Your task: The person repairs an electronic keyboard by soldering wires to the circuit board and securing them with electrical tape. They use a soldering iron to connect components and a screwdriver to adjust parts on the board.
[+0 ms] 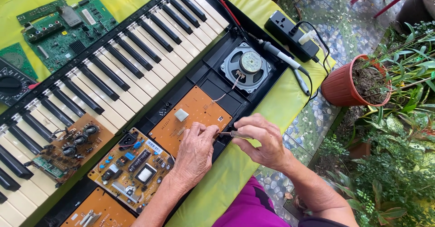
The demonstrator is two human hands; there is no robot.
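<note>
An opened electronic keyboard lies diagonally on a yellow-green cloth. My left hand rests flat on an orange-brown circuit board in the keyboard's case, its fingers at the board's near edge. My right hand grips a small screwdriver whose tip points at that same edge, beside my left fingertips. A round grey speaker sits in the case just beyond the board.
More circuit boards lie in the case and on the keys. A green board and a multimeter are at the far left. A soldering iron, black power strip and terracotta pot are to the right.
</note>
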